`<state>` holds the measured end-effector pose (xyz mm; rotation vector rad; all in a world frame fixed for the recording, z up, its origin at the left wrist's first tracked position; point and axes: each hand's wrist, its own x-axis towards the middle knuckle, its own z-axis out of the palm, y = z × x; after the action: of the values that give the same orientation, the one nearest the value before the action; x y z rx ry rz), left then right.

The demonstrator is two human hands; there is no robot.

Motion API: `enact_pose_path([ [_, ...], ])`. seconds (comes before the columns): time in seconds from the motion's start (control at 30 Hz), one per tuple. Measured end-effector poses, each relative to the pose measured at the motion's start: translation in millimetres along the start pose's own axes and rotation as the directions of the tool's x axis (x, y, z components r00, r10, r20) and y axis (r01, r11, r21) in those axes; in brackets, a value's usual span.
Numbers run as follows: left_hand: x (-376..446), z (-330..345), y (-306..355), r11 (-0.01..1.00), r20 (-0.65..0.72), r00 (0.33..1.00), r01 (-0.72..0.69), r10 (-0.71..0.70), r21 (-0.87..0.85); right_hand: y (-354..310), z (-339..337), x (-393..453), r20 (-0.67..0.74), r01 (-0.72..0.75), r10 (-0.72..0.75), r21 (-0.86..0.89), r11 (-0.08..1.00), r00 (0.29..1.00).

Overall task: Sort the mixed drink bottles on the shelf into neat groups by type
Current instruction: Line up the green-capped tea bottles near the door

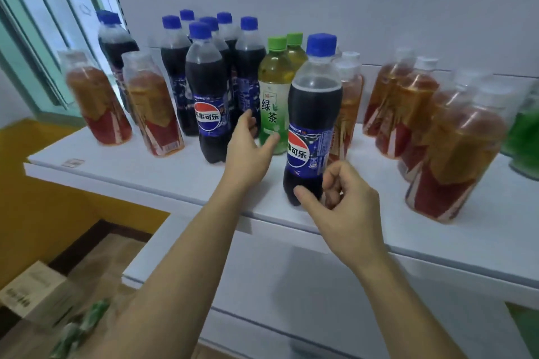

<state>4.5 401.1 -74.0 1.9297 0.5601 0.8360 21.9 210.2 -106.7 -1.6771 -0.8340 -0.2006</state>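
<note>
My right hand [335, 198] has its fingers [331, 181] loosely curled beside the base of the nearest blue-capped dark cola bottle [313, 114], thumb tip touching its foot; I can't tell whether the fingers really clamp it or only brush it. My left hand [248, 148] reaches forward with fingers spread apart, holding nothing, between a second labelled cola bottle [208, 102] and the green-capped green tea bottle [272, 96].

Further out on the white shelf [145, 172], a cluster of colas [227, 46] stands at the back, with amber tea bottles with red labels [437, 131] to the right and two more [125, 102] to the left.

The risk, as I judge it: the near cola stands close to the shelf's front edge, so a low nudge could tip it off. My left hand could also knock the green tea into its neighbours.
</note>
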Motion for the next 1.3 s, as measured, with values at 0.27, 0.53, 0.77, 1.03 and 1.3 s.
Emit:
enact_pose_path([
  [0.27,27,18,-9,0.995,0.026,0.999,0.029,-0.031,0.096,6,8,6,-0.035,-0.082,0.077,-0.203,0.976,0.996],
  [0.53,-15,-4,-10,0.973,-0.022,0.999,-0.035,0.041,0.228,10,18,16,-0.08,-0.172,0.155,-0.284,0.943,0.985],
  [0.77,-59,-16,-14,0.966,-0.137,0.983,-0.088,0.124,0.245,-10,10,11,-0.085,-0.118,0.111,-0.075,0.99,0.99],
  [1.03,-140,-14,18,0.895,-0.204,0.879,-0.387,0.431,0.224,-115,-58,44,0.116,0.351,-0.362,0.105,0.93,0.925],
  [1.3,-164,46,95,0.779,-0.083,0.78,-0.6,0.62,0.182,-96,-183,43,-0.112,0.27,-0.257,0.117,0.956,0.96],
])
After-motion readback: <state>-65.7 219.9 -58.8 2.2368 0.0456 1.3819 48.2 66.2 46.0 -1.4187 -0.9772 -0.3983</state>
